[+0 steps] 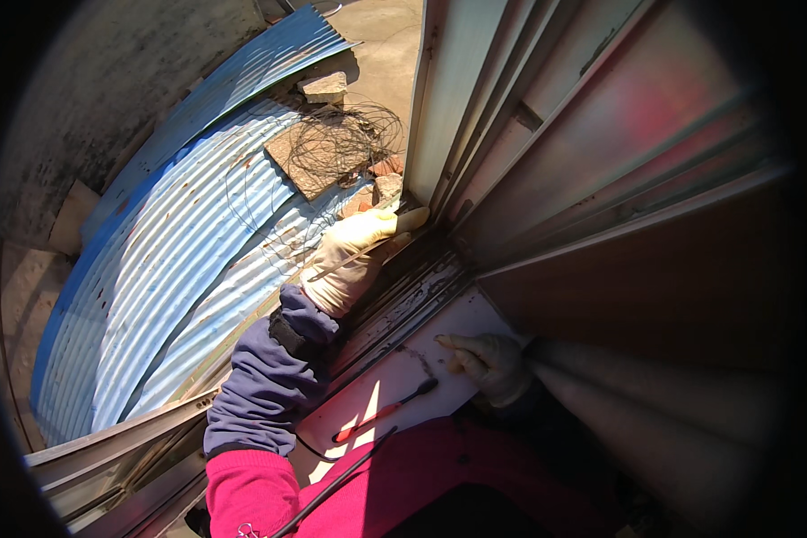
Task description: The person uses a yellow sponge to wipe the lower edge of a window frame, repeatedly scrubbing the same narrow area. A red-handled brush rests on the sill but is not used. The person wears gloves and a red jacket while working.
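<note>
My left hand (350,259), in a pale work glove, reaches into the lower corner of a metal sliding-window frame (444,195). A thin flat strip-like tool (350,261) lies across its palm side, held by the fingers; its far end is hidden at the corner. Below run the window tracks (417,296), dark with dirt and flaking. My right hand (491,363), also gloved, is in shadow over the white sill (460,323), its fingers curled; whether anything is in them is unclear. Near it on the sill rests a slim red-and-black hand tool (390,409).
Outside, blue corrugated metal sheets (195,181) lie below the window. Tangled wire (343,134) sits on a rough board (309,161) beside broken masonry (323,87). Window panels (578,134) rise at the right. A black cord (336,481) crosses my pink clothing.
</note>
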### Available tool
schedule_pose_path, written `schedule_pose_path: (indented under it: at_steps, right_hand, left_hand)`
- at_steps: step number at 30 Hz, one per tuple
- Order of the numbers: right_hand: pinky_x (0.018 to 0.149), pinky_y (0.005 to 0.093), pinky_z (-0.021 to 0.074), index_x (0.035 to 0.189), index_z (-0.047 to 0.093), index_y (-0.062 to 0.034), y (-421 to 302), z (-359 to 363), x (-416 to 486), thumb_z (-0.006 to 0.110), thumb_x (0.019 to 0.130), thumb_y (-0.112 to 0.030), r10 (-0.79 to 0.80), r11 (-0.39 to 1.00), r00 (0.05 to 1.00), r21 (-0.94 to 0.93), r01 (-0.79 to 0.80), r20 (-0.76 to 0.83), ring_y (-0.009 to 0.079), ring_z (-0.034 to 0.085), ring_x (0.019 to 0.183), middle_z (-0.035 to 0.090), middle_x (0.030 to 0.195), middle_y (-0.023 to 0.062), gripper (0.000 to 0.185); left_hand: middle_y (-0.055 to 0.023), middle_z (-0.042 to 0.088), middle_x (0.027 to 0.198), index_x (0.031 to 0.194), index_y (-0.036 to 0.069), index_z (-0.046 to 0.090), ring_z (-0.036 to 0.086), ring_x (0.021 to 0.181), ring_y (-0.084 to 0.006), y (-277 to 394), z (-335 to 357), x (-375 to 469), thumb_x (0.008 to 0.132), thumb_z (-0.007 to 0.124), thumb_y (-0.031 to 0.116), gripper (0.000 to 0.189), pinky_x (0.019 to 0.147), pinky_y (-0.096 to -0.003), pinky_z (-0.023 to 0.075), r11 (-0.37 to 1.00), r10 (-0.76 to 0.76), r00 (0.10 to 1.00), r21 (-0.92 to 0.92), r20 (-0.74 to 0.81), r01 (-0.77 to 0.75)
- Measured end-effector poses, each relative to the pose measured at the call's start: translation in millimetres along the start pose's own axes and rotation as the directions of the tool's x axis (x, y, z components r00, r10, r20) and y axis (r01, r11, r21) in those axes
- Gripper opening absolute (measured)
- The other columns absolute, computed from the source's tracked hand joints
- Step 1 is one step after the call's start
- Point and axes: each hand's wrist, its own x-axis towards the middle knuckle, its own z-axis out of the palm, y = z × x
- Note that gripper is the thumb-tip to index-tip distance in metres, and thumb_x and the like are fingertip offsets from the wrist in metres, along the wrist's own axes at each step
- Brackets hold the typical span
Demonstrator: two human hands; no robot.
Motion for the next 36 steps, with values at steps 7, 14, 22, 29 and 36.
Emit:
schedule_pose_path:
  at_steps: [7, 14, 22, 29, 36]
  right_hand:
    - [0.064, 0.0311, 0.0572, 0.124, 0.071, -0.0067, 2.3, -0.9, 0.4, 0.061, 0.102, -0.018, -0.022, 1.000, 1.000, -0.010, 0.022, 0.004, 0.0190, 0.070, 0.070, 0.071, 0.079, 0.0042, 0.026]
    - [0.063, 0.0304, 0.0571, 0.123, 0.071, -0.0064, 3.3, -0.7, 0.7, 0.061, 0.103, -0.021, -0.040, 0.999, 0.999, -0.003, 0.040, -0.001, 0.0186, 0.070, 0.070, 0.071, 0.079, 0.0040, 0.026]
    - [0.063, 0.0301, 0.0570, 0.121, 0.071, -0.0061, 6.6, 2.2, -0.2, 0.062, 0.103, -0.023, -0.023, 1.000, 1.000, 0.006, 0.023, -0.005, 0.0180, 0.070, 0.070, 0.071, 0.079, 0.0030, 0.027]
    - [0.064, 0.0303, 0.0573, 0.121, 0.071, -0.0071, 3.5, 1.6, 0.3, 0.061, 0.103, -0.024, -0.024, 1.000, 1.000, -0.016, 0.024, 0.002, 0.0177, 0.070, 0.070, 0.071, 0.079, 0.0020, 0.027]
    - [0.064, 0.0310, 0.0573, 0.123, 0.070, -0.0071, -1.5, -2.6, 2.1, 0.059, 0.104, -0.022, -0.066, 0.991, 0.998, -0.115, 0.068, 0.015, 0.0182, 0.070, 0.070, 0.071, 0.079, 0.0029, 0.027]
  left_hand:
    - [-0.0162, 0.073, 0.102, 0.125, 0.009, 0.072, 0.071, 0.091, -0.0334, -16.4, 1.8, -8.7, 0.092, 0.072, 0.011, 0.033, 0.080, -0.0370, 0.0562, 0.989, 0.041, 0.999, 0.143, -0.036, -0.036]
    - [-0.0107, 0.076, 0.097, 0.118, 0.004, 0.074, 0.071, 0.084, -0.0204, -15.3, 6.2, -17.4, 0.098, 0.069, 0.011, 0.021, 0.077, -0.0301, 0.0546, 0.992, -0.094, 0.966, 0.063, -0.242, 0.112]
    - [-0.0071, 0.078, 0.103, 0.120, 0.001, 0.075, 0.067, 0.075, -0.0073, -0.4, -3.5, -4.4, 0.103, 0.066, 0.017, 0.025, 0.066, -0.0203, 0.0517, 0.595, -0.772, 0.628, -0.462, -0.101, 0.657]
    - [-0.0055, 0.077, 0.103, 0.119, -0.001, 0.075, 0.068, 0.080, -0.0087, -11.0, 2.0, 8.2, 0.101, 0.067, 0.010, 0.022, 0.071, -0.0203, 0.0546, 0.752, -0.586, 0.810, -0.400, -0.041, 0.524]
    - [-0.0082, 0.077, 0.089, 0.102, 0.010, 0.080, 0.072, 0.075, -0.0179, -37.6, 4.3, 35.2, 0.099, 0.067, 0.022, 0.018, 0.068, -0.0313, 0.0546, 0.837, -0.527, 0.840, -0.250, -0.127, 0.487]
